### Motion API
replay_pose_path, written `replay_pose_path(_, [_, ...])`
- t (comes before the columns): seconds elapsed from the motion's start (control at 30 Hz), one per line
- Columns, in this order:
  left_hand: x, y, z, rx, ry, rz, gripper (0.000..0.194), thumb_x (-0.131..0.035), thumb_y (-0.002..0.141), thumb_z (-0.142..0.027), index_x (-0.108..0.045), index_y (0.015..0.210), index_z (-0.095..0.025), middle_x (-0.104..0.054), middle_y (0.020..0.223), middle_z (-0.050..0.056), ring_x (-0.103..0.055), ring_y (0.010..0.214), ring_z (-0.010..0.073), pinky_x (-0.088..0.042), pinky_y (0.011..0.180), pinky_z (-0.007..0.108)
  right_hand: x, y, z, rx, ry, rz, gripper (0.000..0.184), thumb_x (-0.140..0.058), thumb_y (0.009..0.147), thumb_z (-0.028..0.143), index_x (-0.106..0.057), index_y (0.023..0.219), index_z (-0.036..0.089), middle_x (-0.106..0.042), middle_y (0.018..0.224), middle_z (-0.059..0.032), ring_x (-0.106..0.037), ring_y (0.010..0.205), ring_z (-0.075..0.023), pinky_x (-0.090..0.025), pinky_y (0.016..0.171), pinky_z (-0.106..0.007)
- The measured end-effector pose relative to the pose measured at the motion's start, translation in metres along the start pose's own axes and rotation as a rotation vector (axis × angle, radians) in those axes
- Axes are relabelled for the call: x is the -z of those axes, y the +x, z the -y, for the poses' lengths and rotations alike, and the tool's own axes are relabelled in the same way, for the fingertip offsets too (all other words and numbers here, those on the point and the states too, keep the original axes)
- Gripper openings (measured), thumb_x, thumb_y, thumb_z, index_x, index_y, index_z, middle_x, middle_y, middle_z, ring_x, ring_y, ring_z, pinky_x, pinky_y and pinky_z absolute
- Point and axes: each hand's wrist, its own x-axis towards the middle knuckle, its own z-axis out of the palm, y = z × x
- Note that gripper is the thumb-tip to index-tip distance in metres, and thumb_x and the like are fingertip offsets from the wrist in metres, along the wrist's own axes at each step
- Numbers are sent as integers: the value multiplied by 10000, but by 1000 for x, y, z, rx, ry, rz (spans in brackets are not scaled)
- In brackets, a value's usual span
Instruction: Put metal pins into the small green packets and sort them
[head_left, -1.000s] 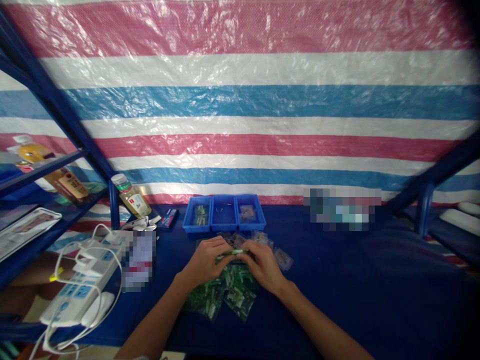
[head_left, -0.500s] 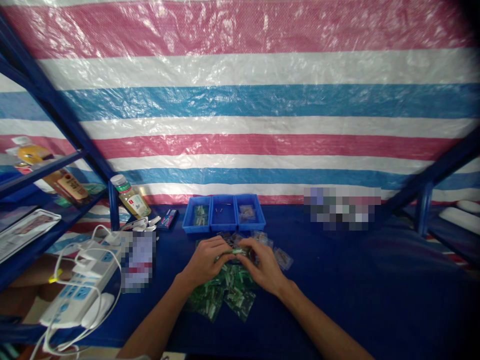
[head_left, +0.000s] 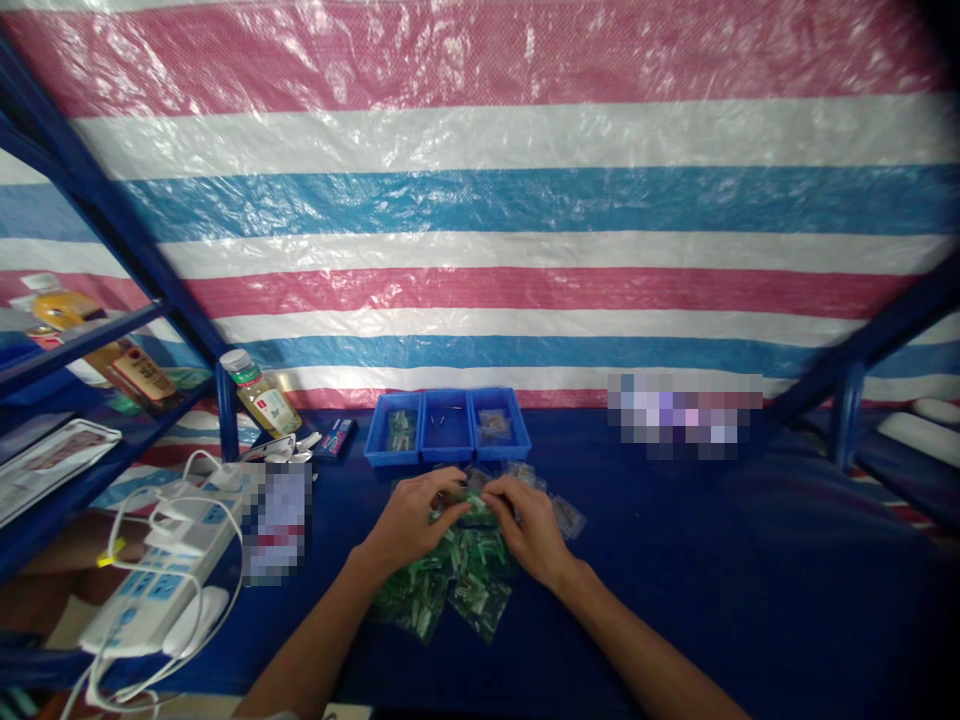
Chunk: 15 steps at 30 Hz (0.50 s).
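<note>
Okay, on my feed the fingers (head_left: 453,490) of both hands curve in over a small clear packet (head_left: 478,514) with something green inside. The left hand (head_left: 411,522) and right hand (head_left: 529,530) nearly meet above it, low and just right of centre in the frame. I can't tell from here whether they're gripping the packet or only touching it, because the fingertips hide too much. That close pairing looks like two-handed work on one small item.

Right under the wrists sits a heap of green packets (head_left: 480,603), spread on the tabletop (head_left: 675,560) where either hand can reach it. A few paler clear packets (head_left: 568,517) lie just off the right hand.

Farther up, a blue three-part tray (head_left: 447,427) stands against the far edge, probably so each compartment stays within reach. The left part holds a green packet, the middle a couple of small metal bits, and the right a pale packet.

Left of the tray there's a small box (head_left: 337,436) and a bottle (head_left: 264,400), and at lower left a power strip (head_left: 161,570) with white cables, all kept out of the work area, by the look of it. A striped tarp (head_left: 480,200) fills the top of the frame.
</note>
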Motion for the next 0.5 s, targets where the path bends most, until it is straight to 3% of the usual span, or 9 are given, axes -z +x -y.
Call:
replay_pose_path(0.17, [3,2,-1,-35,-14,-18,108,-567,1010,-226,-661,1036,-179,-696,899,45,-641,819,155,-507,770,278,2,-2,1,-65,29,-17,205,-523,1024,275,-618,1198,220,-701,874,-47,-644,708,-188,-523,668,-294])
replay_pose_path(0.33, [6,3,-2,-42,-35,-100,149,-538,1013,-178,-678,1064,-175,-714,953,76,-643,881,179,-510,809,304,9,0,1,68,80,50,375,-347,1037,149,-629,1266,243,-685,1039,-83,-647,782,-186,-545,749,-333])
replay_pose_path(0.5, [5,2,-1,-35,-54,-117,194,-522,1018,-164,-679,1130,-176,-722,1011,84,-645,928,185,-515,851,324,8,2,0,83,65,28,411,-386,1000,96,-661,1262,252,-682,1134,-89,-666,797,-174,-565,761,-324])
